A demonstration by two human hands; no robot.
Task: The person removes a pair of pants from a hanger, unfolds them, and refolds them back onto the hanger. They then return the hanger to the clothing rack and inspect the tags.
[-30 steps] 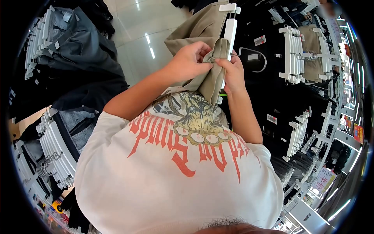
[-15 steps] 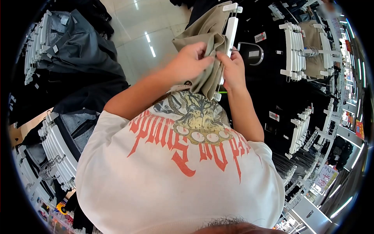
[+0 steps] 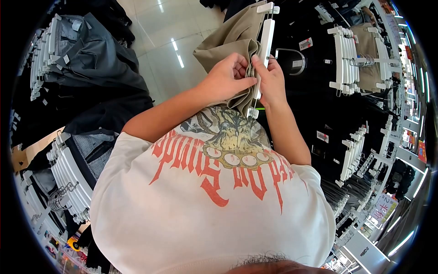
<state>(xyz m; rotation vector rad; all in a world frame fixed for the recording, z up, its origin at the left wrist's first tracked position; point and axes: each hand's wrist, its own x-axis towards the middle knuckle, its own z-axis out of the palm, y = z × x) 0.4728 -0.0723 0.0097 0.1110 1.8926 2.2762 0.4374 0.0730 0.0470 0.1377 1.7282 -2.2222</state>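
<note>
A folded khaki pair of trousers (image 3: 228, 41) hangs from a white clip hanger (image 3: 267, 39) in front of my chest. My left hand (image 3: 230, 77) is closed on the trousers' gathered folds, its fingers curled in and its thumb pressed against the cloth. On the other side, my right hand (image 3: 272, 82) grips the middle of the hanger, with its thumb over the edge of the cloth and its fingers partly hidden behind the white bar. The hanger's metal hook (image 3: 299, 61) points away to the right.
Dark grey trousers (image 3: 98, 55) hang on a rack at the left, above more hangers (image 3: 68, 173). To the right are black garments with price tags (image 3: 305, 43) and a row of white hangers (image 3: 344, 59) holding khaki trousers. Tiled floor (image 3: 159, 27) shows ahead.
My left hand has shifted slightly right and down on the folds, its thumb now closer to the hanger. The trousers' folds have opened out a little to the left, and the hanger tilts slightly differently.
</note>
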